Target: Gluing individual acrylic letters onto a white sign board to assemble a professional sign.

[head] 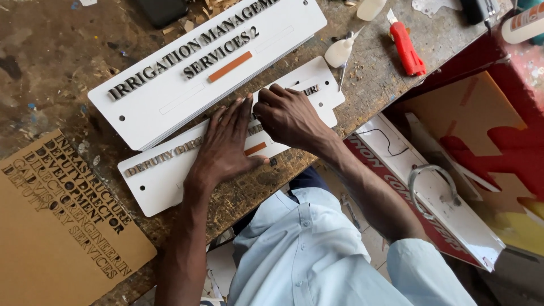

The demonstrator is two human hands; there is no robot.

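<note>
A long white sign plate point(156, 181) lies on the worn wooden bench, with raised metallic letters point(161, 156) stuck along it and a small orange bar point(256, 148). My left hand point(226, 144) lies flat on the plate's middle, fingers spread and pointing away from me. My right hand point(286, 116) is curled just right of it, fingertips pressing on a small letter on the plate; the letter itself is hidden under the fingers. A second, larger white sign plate point(170, 93) with metallic letters and an orange bar rests just beyond.
A brown board point(51, 238) with cut-out letter shapes lies at the left. A red utility knife point(407, 48) and a small white glue bottle point(340, 52) sit at the back right. More sign panels point(447, 221) lean below the bench's right edge.
</note>
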